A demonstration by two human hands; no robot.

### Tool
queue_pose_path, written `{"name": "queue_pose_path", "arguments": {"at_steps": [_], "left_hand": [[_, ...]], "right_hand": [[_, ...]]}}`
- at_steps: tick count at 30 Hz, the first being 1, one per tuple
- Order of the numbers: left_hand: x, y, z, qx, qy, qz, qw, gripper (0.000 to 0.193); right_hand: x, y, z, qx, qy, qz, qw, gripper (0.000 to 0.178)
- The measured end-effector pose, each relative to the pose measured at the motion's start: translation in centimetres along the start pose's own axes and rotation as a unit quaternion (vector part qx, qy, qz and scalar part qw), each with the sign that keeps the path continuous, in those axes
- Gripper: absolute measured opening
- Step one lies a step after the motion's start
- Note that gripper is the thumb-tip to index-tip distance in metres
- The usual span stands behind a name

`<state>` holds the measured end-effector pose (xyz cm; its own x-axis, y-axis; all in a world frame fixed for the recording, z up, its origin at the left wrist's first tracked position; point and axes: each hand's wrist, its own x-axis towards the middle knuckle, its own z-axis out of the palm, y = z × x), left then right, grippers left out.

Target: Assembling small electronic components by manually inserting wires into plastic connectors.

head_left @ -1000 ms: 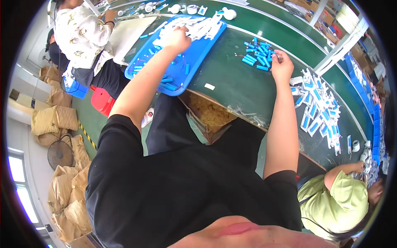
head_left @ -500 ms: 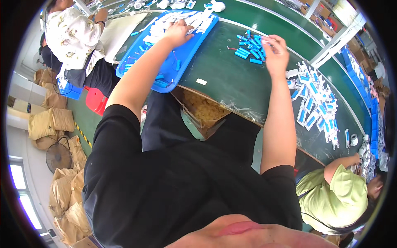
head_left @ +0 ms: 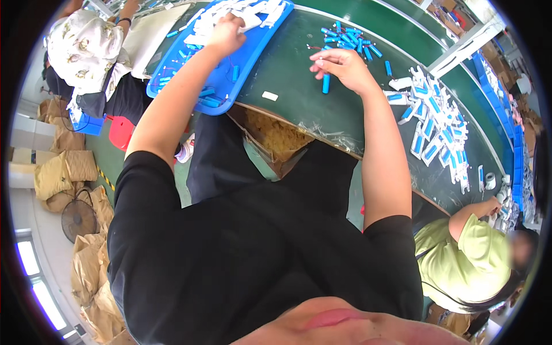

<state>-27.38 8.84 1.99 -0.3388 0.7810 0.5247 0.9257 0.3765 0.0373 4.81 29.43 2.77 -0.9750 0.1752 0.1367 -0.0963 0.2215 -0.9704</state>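
Note:
My left hand [head_left: 226, 35] is over the far part of a blue tray [head_left: 244, 80], its fingers curled down on a white plastic part [head_left: 248, 20] in a heap of similar pieces. My right hand [head_left: 345, 69] hangs above the green table, thumb and fingers pinched on a blue cylindrical battery [head_left: 326, 84] that points down. Just beyond it lies a loose pile of blue batteries [head_left: 348, 39] with thin wires. More blue batteries [head_left: 208, 99] lie in the near end of the tray.
White housings with blue batteries [head_left: 434, 118] are heaped on the right. A small white piece [head_left: 269, 96] lies near the table edge, above an open carton [head_left: 273, 135]. One co-worker in a patterned top [head_left: 86, 52] sits left, another in light green [head_left: 466, 253] right.
My right hand has left the battery pile, moving left and nearer to me with one battery. My left hand stays at the white parts, its fingers now more curled. The view has shifted slightly.

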Motion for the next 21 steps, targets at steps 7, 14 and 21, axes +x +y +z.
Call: {"name": "queue_pose_path", "arguments": {"at_steps": [7,14,21], "left_hand": [[-3.4,8.0,-6.8,-0.241,0.004,0.116,0.964,0.038],[-8.5,14.3,-10.1,-0.150,-0.101,0.281,0.943,0.014],[-8.2,17.9,-7.5,-0.096,-0.078,0.213,0.969,0.013]], "right_hand": [[-1.1,1.5,-2.7,-0.269,0.163,-0.054,0.948,0.034],[-1.5,0.6,-0.8,-0.316,0.028,-0.048,0.947,0.027],[-2.9,0.5,-1.8,-0.325,-0.030,0.007,0.945,0.038]]}}
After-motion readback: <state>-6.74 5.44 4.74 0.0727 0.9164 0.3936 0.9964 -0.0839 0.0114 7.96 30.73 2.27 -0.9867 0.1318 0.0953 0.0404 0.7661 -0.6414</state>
